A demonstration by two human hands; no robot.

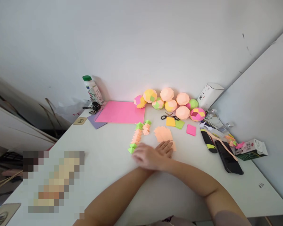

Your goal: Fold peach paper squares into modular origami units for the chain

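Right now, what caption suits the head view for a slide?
Arms crossed: left hand on peach paper sheets, right hand near folded paper pieces, paper balls beyond.

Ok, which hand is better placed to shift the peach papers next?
Likely the left: the left hand lies over the peach papers, while the right hand, crossed over, is nearer the folded pieces.

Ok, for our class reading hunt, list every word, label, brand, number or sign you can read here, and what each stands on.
"D": on the white bottle with the green cap; its other print is too small.
Unreadable: red marks on the clear plastic.
Unreadable: dark mark on the table, near its right edge.
Too small: print on the white container and green-and-white box.
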